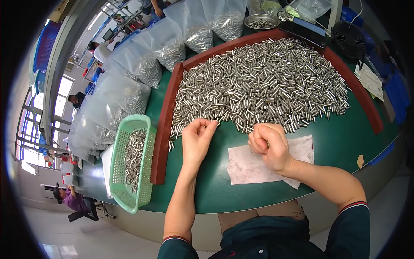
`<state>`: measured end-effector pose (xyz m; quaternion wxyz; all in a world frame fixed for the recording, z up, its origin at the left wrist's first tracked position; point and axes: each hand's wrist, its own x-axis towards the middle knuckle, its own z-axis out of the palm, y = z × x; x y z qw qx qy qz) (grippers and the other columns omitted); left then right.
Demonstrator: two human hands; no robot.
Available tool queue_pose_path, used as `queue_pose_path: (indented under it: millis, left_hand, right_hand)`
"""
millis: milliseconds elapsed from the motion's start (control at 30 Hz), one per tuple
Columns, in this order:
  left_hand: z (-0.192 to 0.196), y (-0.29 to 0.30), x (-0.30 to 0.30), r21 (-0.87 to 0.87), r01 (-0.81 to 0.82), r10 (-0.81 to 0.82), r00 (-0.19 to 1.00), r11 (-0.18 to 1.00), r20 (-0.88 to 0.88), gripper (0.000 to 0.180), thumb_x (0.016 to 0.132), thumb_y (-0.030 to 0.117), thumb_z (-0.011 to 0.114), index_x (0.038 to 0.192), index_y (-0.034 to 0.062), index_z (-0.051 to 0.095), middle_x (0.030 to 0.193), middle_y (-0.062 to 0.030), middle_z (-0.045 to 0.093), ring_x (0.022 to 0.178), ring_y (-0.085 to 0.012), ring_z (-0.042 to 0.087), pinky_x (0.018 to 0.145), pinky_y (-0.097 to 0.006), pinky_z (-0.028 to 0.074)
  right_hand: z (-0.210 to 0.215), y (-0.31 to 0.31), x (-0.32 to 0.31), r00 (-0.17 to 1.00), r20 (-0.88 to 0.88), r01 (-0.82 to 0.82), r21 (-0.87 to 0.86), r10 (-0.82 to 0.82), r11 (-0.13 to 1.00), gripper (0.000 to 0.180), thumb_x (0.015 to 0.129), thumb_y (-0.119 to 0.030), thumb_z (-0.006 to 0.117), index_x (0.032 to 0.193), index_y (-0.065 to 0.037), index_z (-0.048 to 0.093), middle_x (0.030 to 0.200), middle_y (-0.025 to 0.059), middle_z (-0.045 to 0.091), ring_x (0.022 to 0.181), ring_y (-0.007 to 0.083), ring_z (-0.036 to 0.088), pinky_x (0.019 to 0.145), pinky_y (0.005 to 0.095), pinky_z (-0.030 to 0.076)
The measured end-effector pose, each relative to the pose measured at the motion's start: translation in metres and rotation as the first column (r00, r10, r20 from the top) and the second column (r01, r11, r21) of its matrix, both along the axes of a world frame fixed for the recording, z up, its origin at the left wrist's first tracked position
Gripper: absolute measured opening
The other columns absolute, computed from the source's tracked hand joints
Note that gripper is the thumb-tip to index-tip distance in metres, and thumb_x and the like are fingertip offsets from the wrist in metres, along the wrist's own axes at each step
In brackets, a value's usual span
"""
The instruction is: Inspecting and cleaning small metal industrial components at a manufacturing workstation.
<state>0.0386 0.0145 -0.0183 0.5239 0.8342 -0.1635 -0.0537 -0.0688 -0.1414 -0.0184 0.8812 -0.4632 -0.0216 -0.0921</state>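
Note:
A large heap of small shiny metal cylinders (263,82) lies on the green table inside a red-brown curved rim (163,129). My left hand (196,138) rests at the heap's near edge with its fingertips pinched together on the pins there. My right hand (269,146) is curled into a fist over a white cloth (248,166), and a bit of metal shows between its fingers. A green plastic basket (118,172) partly filled with the same cylinders stands to the left of my left hand.
Several clear plastic bags of cylinders (142,69) line the table's left and far side. A metal bowl (261,20), a dark flat device (304,32) and a small black fan (349,39) sit at the back. Other people sit at benches far left.

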Motion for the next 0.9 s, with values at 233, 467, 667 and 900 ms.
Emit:
queue_pose_path:
  millis: [233, 467, 667, 900]
  left_hand:
    - [-0.006, -0.015, -0.008, 0.450, -0.108, -0.100, 0.905, 0.886, 0.414, 0.020, 0.067, 0.020, 0.070, 0.068, 0.0026, 0.059, 0.046, -0.0079, 0.046, 0.042, -0.0244, 0.048, 0.043, -0.036, 0.036]
    - [0.016, -0.012, -0.037, 0.135, 0.498, -0.495, 0.867, 0.856, -0.063, 0.010, 0.072, 0.006, 0.063, 0.080, 0.0002, 0.063, 0.051, -0.0025, 0.045, 0.045, -0.0067, 0.034, 0.042, -0.023, 0.031]
    - [0.023, -0.013, -0.038, 0.319, 0.540, -0.520, 0.840, 0.779, -0.152, 0.013, 0.068, 0.008, 0.064, 0.080, 0.0019, 0.062, 0.044, -0.0042, 0.037, 0.040, -0.0101, 0.035, 0.041, -0.028, 0.032]
    - [0.015, -0.017, -0.047, 0.393, 0.464, -0.513, 0.858, 0.794, 0.024, 0.009, 0.067, 0.007, 0.064, 0.070, 0.0014, 0.058, 0.043, -0.0061, 0.036, 0.037, -0.0162, 0.037, 0.040, -0.030, 0.032]
  right_hand:
    - [0.002, 0.000, -0.001, 1.000, 0.003, -0.001, -0.020, 0.001, 1.000, 0.034, 0.082, -0.015, 0.034, 0.050, -0.008, 0.028, 0.045, -0.0021, 0.028, 0.043, 0.0054, 0.022, 0.041, 0.0224, 0.018]
    - [0.000, 0.000, 0.001, 1.000, 0.007, 0.023, -0.008, -0.023, 1.000, 0.034, 0.084, -0.019, 0.032, 0.052, -0.008, 0.030, 0.044, -0.0006, 0.027, 0.040, 0.0076, 0.020, 0.042, 0.0242, 0.018]
    - [0.001, -0.004, -0.001, 1.000, -0.013, 0.018, 0.012, -0.018, 1.000, 0.035, 0.084, -0.019, 0.033, 0.051, -0.008, 0.030, 0.044, -0.0012, 0.027, 0.040, 0.0078, 0.021, 0.042, 0.0240, 0.019]
    - [-0.002, -0.005, -0.004, 1.000, 0.023, 0.001, 0.093, -0.003, 0.996, 0.036, 0.084, -0.020, 0.034, 0.051, -0.008, 0.030, 0.044, -0.0006, 0.028, 0.040, 0.0084, 0.021, 0.040, 0.0248, 0.018]
